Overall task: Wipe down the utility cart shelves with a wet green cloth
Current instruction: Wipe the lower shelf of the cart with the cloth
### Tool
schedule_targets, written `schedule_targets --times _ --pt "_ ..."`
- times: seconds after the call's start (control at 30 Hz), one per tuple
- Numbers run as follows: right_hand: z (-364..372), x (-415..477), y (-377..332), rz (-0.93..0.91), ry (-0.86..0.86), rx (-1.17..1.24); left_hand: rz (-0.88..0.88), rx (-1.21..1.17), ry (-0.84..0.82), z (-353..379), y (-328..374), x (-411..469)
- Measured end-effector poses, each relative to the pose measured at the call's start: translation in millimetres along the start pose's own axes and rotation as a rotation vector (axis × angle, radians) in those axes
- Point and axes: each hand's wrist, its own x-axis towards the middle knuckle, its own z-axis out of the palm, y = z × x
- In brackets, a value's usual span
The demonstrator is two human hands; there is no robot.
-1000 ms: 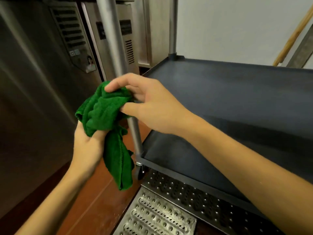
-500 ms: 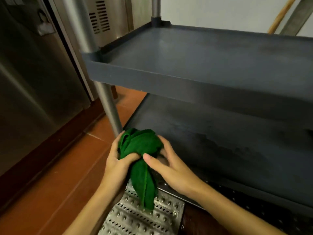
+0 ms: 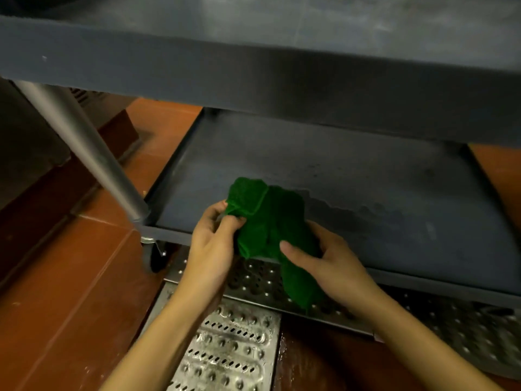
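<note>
Desk: What's nearest to you?

Me: A perforated metal grate (image 3: 234,354) set in the red tile floor (image 3: 70,292), right under my forearms.

Desk: And the hands?

Me: Both are on the green cloth (image 3: 270,221). My left hand (image 3: 211,244) pinches its upper left edge between thumb and fingertips. My right hand (image 3: 332,266) grips it from the right, thumb laid across the front and fingers curled behind.

Desk: Where does the cloth sit?

Me: Bunched between the two hands, over the front rim of the lower shelf (image 3: 366,176) — its tail hangs down past my right palm. Whether it touches the shelf, I cannot tell.

Desk: Beyond it?

Me: The dark shelf shows a patch with a wavy edge right of the cloth. A steel post (image 3: 84,153) rises from the front left corner, with a caster (image 3: 153,258) beneath it. The upper shelf (image 3: 253,71) spans the top of my view.
</note>
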Motion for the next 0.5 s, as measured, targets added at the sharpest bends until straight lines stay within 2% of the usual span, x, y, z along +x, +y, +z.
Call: schedule_targets --times 0.17,0.33,0.43,0.5 --pt "-49.3 6.3 10.5 0.014 0.124 0.148 -0.064 -0.066 0.011 9.1 4.6 14.0" --pt "-93.6 12.6 11.1 -0.013 0.200 0.285 -0.172 -0.067 -0.059 9.6 12.3 16.6" --pt "-117.5 17.5 11.4 0.050 0.212 0.147 -0.150 -0.086 -0.099 6.1 18.7 23.9" --pt "-126.2 21.3 10.6 0.122 0.158 -0.111 -0.132 -0.072 -0.145 7.8 22.2 27.2"
